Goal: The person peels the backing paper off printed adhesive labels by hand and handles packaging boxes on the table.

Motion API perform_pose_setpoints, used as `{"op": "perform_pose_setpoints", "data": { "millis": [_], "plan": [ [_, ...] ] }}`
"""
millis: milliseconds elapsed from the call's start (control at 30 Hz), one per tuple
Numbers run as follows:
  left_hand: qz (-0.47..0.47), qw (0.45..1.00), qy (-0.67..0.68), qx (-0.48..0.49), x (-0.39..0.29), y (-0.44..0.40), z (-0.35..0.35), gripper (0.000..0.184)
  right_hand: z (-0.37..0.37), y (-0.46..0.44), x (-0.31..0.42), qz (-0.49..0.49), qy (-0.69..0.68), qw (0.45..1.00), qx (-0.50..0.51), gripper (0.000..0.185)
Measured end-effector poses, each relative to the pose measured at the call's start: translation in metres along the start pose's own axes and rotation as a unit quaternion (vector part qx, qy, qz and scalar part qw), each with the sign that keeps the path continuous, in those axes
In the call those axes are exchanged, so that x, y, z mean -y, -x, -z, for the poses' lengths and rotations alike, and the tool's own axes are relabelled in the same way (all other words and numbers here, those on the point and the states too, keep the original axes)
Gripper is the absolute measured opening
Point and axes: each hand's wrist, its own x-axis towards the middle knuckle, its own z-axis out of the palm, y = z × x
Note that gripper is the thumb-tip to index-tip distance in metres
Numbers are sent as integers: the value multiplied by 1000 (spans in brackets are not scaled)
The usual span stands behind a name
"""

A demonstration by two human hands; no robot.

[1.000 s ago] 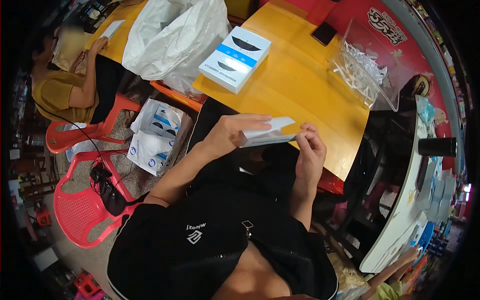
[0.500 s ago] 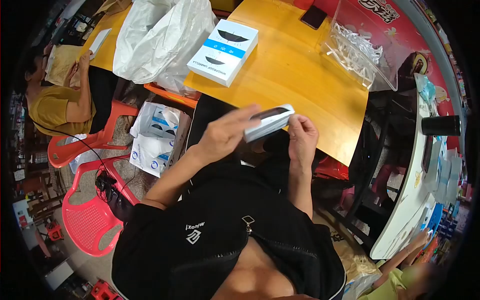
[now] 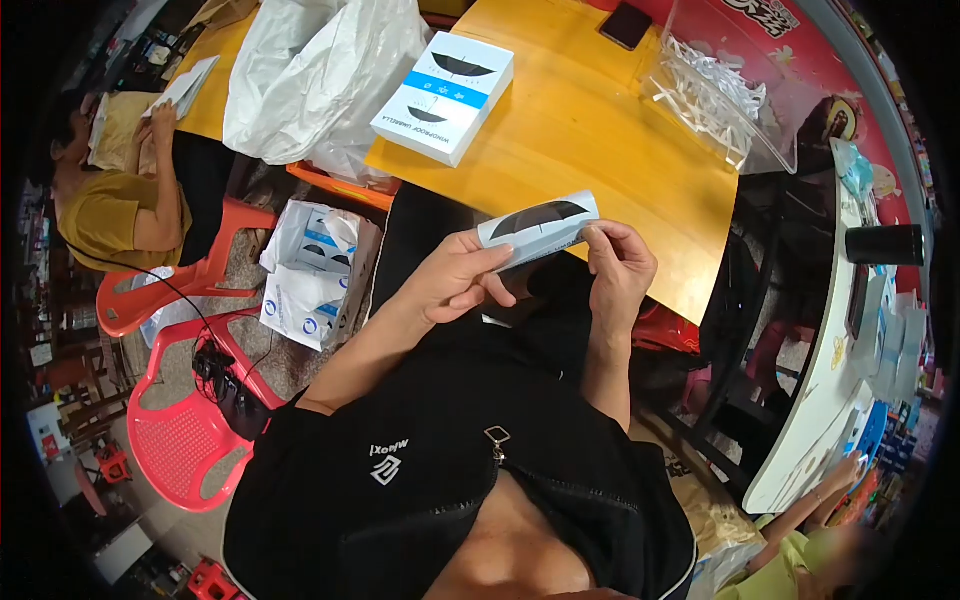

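White box [image 3: 443,97]: "WINDPROOF UMBRELLA". Blk top [image 3: 425,430]: "miuoxi", spelling unclr. Held carton [image 3: 540,226]: txt illeg.

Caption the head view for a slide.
Left hand and right hand hold a printed paper by a yellow table.

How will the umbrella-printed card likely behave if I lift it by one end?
The umbrella-printed card probably feels light, since it looks thin and the right hand pinches it at one end. It is likely bendable rather than limp, as it curves without visibly sagging.
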Motion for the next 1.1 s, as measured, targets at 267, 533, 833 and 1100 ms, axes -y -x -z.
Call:
{"op": "perform_pose_setpoints", "data": {
  "millis": [267,533,833,1100],
  "plan": [
    [-121,991,-24,47,30,-6,2,33,0,2,-5,-30,-16,999,-39,13],
    [-231,964,-128,14,28,-5,-5,32,-1,-1,-6,-54,-12,998,-23,32],
    [-215,968,-115,-52,31,-11,3,25,12,-2,-12,-142,-51,987,48,20],
    [-214,965,-145,-34,29,-8,8,25,25,-3,-15,-193,-96,970,109,16]
  ]
}}
